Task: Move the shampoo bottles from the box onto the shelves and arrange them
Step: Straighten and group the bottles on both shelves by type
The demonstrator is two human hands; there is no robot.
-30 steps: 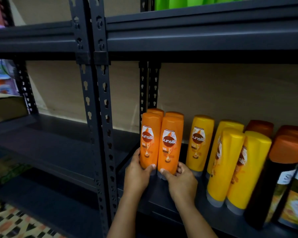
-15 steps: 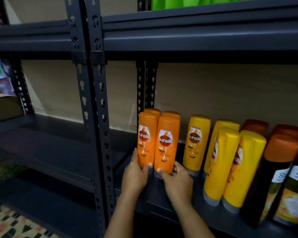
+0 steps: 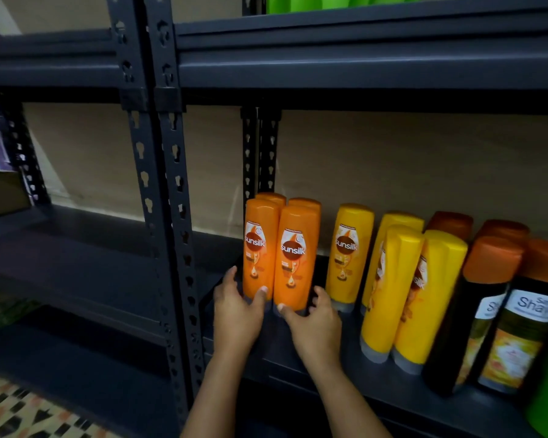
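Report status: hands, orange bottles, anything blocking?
Left hand grips left orange plastic Sunsilk bottle. Right hand grips right one. Both upright on dark metal shelf. Nothing blocking.

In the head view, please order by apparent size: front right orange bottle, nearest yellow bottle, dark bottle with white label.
1. dark bottle with white label
2. nearest yellow bottle
3. front right orange bottle
Nearness to the camera inflates the first two.

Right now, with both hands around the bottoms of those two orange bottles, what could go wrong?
1. The left hand and right hand hold the front orange Sunsilk bottles only near their bases; tall and narrow, they might tip.
2. More orange bottles stand right behind; a push back could topple them.
3. The yellow Sunsilk bottle stands close to the right hand and could get bumped.
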